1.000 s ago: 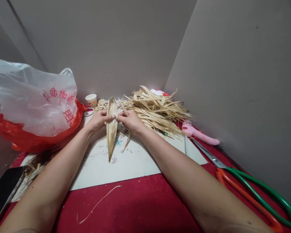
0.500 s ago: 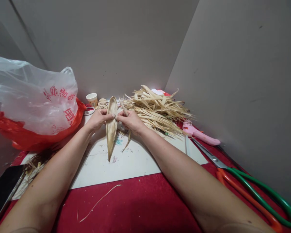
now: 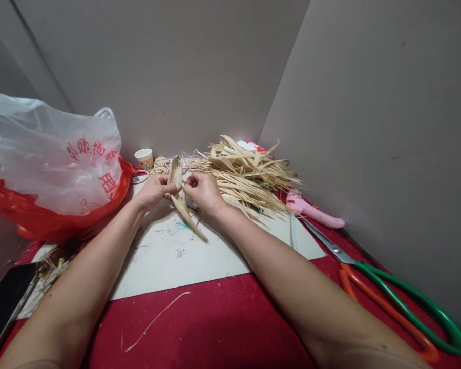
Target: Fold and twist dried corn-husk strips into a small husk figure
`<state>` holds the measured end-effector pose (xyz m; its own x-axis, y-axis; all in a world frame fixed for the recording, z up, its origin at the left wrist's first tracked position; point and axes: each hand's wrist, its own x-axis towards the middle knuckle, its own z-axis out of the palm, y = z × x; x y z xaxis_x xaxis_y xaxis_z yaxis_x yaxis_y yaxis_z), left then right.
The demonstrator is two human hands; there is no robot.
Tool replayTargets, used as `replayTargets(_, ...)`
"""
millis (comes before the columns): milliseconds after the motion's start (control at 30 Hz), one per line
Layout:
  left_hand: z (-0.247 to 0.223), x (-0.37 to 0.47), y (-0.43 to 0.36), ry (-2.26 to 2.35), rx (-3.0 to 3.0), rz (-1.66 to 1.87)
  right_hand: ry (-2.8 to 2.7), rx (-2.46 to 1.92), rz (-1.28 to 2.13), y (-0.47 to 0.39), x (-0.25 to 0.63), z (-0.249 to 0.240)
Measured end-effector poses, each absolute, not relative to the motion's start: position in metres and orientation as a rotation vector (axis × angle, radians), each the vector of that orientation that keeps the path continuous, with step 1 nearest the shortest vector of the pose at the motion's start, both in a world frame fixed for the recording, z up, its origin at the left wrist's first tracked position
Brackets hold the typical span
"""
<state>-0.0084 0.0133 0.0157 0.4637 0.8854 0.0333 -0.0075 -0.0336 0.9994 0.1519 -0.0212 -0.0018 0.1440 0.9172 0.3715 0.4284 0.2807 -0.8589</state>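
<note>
My left hand (image 3: 151, 192) reaches forward, thumb on top, pinching the dry leaf (image 3: 175, 171) over the white board (image 3: 215, 264). The leaf's bottom bends right. My right hand (image 3: 205, 192) curls in, fingertips by its edge; I can't tell if they grip. I seem to be bending it, so I need steady, gentle fingers.

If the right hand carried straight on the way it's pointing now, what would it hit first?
Probably the dried leaf that the left hand pinches: it lies at the fingertips of the right hand, though whether they already touch is unclear.
</note>
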Motion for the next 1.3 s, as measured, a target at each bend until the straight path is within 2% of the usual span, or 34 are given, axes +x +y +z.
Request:
replayTargets(133, 0.024, -0.008, 0.010, 0.743, 1.339, 0.905, -1.264, -1.346, 0.665, -0.018, 0.166, 0.001)
replayTargets(333, 0.016, -0.006, 0.014, 0.838, 1.346, 0.997, -0.961, -0.995, 1.222, -0.023, 0.167, 0.010)
replayTargets(433, 0.012, -0.005, 0.015, 0.858, 1.374, 1.008, -0.977, -0.918, 1.392, -0.028, 0.161, 0.011)
replayTargets(700, 0.009, -0.004, 0.016, 0.863, 1.446, 1.003, -1.129, -1.044, 1.390, -0.033, 0.159, 0.011)
replayTargets(833, 0.004, -0.008, 0.023, 0.953, 1.392, 1.135, -1.077, -0.910, 1.394, -0.031, 0.170, 0.021)
replayTargets(933, -0.001, -0.017, 0.033, 1.064, 1.269, 1.245, -1.008, -0.714, 1.334, -0.033, 0.183, 0.039)
replayTargets(1033, -0.005, -0.025, 0.041, 1.175, 1.135, 1.315, -0.978, -0.696, 1.164, -0.044, 0.198, 0.067)
replayTargets(1200, -0.005, -0.027, 0.043, 1.117, 1.030, 1.385, -1.009, -0.769, 0.748, -0.081, 0.220, 0.120)
replayTargets(1300, -0.001, -0.023, 0.038, 1.089, 1.011, 1.345, -1.064, -0.802, 0.330, -0.090, 0.238, 0.130)
